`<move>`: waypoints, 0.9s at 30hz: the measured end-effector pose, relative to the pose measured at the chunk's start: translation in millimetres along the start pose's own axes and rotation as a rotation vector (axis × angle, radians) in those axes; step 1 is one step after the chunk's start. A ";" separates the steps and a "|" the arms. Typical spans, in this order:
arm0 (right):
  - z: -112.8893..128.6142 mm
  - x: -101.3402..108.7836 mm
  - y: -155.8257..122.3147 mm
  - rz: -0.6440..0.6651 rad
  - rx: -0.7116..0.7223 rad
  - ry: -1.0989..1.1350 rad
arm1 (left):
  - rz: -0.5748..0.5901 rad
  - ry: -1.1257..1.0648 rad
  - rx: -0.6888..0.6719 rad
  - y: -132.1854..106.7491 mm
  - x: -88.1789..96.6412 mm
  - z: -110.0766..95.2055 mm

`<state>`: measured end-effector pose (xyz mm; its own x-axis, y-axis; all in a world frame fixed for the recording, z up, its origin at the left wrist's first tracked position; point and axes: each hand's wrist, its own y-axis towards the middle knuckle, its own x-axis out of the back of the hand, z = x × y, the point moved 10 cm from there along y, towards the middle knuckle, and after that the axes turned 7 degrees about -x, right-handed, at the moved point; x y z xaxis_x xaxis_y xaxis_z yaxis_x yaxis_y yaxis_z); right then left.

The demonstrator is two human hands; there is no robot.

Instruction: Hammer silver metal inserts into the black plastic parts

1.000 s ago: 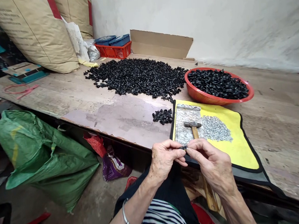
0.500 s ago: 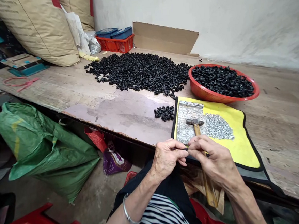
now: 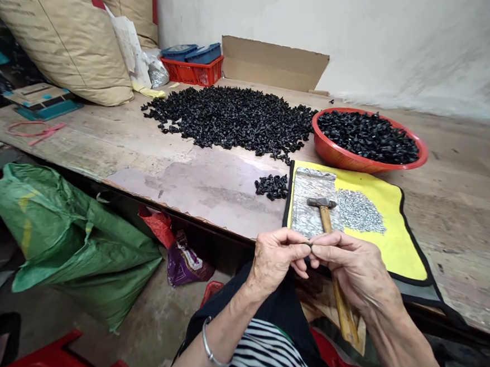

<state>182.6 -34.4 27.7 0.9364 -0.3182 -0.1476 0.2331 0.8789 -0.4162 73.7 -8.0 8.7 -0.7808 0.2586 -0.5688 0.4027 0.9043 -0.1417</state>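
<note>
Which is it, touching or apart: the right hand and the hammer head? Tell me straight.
Apart. The head view shows the right hand below the hammer head, with a stretch of the wooden handle showing between them.

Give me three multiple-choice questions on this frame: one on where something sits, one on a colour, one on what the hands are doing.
1. Where is the hammer's head?
A) In the bowl
B) On the metal sheet
C) On bare wood

2. What colour is the bowl?
A) Blue
B) Green
C) Red

3. What do the hands hold?
A) The hammer's handle
B) A small black piece
C) Nothing

Answers:
1. B, the head lies over the sheet on the yellow mat.
2. C, its wall shows red.
3. B, the left hand and right hand pinch it at the fingertips.
</note>
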 end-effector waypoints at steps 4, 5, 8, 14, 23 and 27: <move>-0.5 3.3 -2.0 -0.059 0.079 0.042 | -0.011 -0.072 -0.009 -0.1 -5.0 2.0; -1.2 4.9 -2.0 -0.078 0.093 0.042 | -0.020 -0.083 -0.011 0.6 -5.6 3.3; -0.7 10.5 -0.7 -0.124 0.114 -0.021 | -0.025 -0.085 -0.016 5.1 -7.6 6.3; 44.1 44.4 -12.8 -0.428 0.357 -0.607 | -0.083 -0.007 -0.025 23.9 7.6 -1.4; 15.4 48.3 -1.1 -0.458 0.173 -1.083 | -0.061 0.222 -0.049 59.9 19.2 -7.8; -23.0 61.2 7.4 -0.304 -0.173 -0.401 | -0.054 0.282 -0.040 66.6 14.1 -3.8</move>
<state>235.6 -55.5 -5.0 0.8680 -0.3592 0.3430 0.4947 0.6857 -0.5339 87.6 57.2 -5.6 -0.9050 0.2888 -0.3124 0.3420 0.9306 -0.1304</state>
